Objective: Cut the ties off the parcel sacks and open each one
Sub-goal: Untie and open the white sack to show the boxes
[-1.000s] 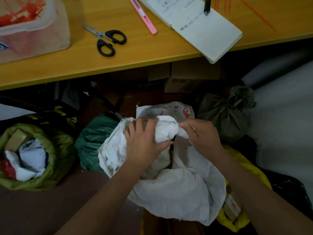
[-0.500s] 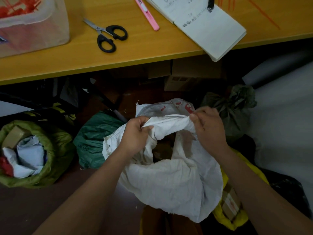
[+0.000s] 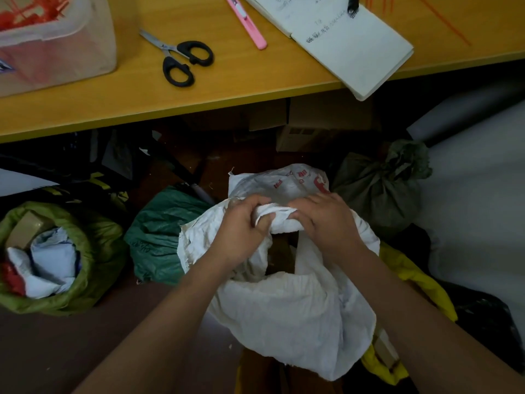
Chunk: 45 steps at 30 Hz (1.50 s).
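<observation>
A crumpled white woven sack point(image 3: 298, 314) with red print is seen on the floor below the yellow wooden table point(image 3: 255, 89), its gathered rim gripped by the left hand point(image 3: 241, 231) and the right hand point(image 3: 326, 223), fingers curled into the cloth. A tied grey-green sack point(image 3: 380, 189) is seen behind, a dark green sack point(image 3: 159, 234) and an opened olive sack point(image 3: 96, 240) to the left. Black-handled scissors point(image 3: 181, 59) are laid on the table.

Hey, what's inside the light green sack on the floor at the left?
The open light green sack shows a brown cardboard box, pale blue-white soft parcels and something red. Anything deeper is covered by these.
</observation>
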Tool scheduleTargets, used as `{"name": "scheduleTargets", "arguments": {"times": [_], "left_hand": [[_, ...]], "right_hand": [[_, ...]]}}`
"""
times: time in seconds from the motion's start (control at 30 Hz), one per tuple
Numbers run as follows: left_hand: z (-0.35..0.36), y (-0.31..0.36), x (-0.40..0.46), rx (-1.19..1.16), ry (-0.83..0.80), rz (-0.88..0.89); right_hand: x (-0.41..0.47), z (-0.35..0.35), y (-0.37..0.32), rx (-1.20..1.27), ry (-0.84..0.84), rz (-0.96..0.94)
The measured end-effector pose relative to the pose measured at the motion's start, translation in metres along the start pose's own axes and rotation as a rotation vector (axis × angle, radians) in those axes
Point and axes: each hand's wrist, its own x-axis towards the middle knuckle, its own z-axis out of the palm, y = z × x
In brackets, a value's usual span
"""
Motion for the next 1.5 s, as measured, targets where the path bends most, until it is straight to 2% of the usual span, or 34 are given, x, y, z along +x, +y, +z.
{"name": "scheduleTargets", "arguments": {"times": [0.07, 0.17, 0.27, 0.47, 0.53, 0.6, 0.7, 0.77, 0.9, 1.03, 1.1, 1.2, 1.23, 1.3, 1.37, 1.5], "left_hand": [[0.002, -0.004, -0.008, 0.185, 0.036, 0.065], [0.008, -0.010, -0.020, 0.462, 0.118, 0.070], [0.011, -0.020, -0.026, 0.575, 0.155, 0.055], [0.008, -0.026, -0.025, 0.427, 0.044, -0.122], [0.006, -0.024, -0.022, 0.339, 0.067, -0.140], [0.003, -0.019, -0.022, 0.150, 0.143, -0.148], [0.002, -0.007, -0.024, -0.208, 0.157, -0.192], [0.001, -0.002, -0.022, -0.326, 0.160, -0.213], [0.004, 0.006, -0.018, -0.374, 0.171, -0.178], [0.005, 0.017, -0.018, -0.276, 0.137, -0.029], [0.006, 0.019, -0.019, -0.246, 0.141, 0.019], [0.011, 0.023, -0.027, -0.275, 0.108, -0.044], [0.015, 0.020, -0.031, -0.192, 0.095, -0.093], [0.023, 0.014, -0.040, 0.137, 0.050, -0.196], [0.030, 0.012, -0.049, 0.347, 0.021, -0.254], [0.033, -0.006, -0.063, 0.611, 0.054, -0.213]], "right_hand": [[-0.002, -0.001, 0.002, 0.133, -0.041, 0.130], [-0.008, 0.000, 0.007, 0.270, -0.044, 0.256], [-0.008, 0.001, 0.008, 0.364, 0.009, 0.337], [-0.012, 0.005, 0.012, 0.490, 0.079, 0.477], [-0.014, 0.006, 0.016, 0.522, 0.097, 0.508], [-0.017, 0.005, 0.020, 0.523, 0.096, 0.529], [-0.023, 0.000, 0.029, 0.443, 0.064, 0.482], [-0.026, -0.004, 0.032, 0.373, 0.032, 0.391], [-0.022, -0.012, 0.025, 0.281, -0.002, 0.202], [-0.014, -0.017, 0.013, 0.156, -0.243, -0.007], [-0.010, -0.016, 0.012, 0.124, -0.308, -0.029], [-0.005, -0.020, 0.017, 0.207, -0.318, 0.018], [-0.005, -0.022, 0.019, 0.271, -0.288, 0.020], [-0.005, -0.025, 0.022, 0.358, -0.241, 0.042], [-0.006, -0.028, 0.025, 0.374, -0.277, 0.105], [-0.008, -0.028, 0.041, 0.354, -0.243, 0.269]]}}
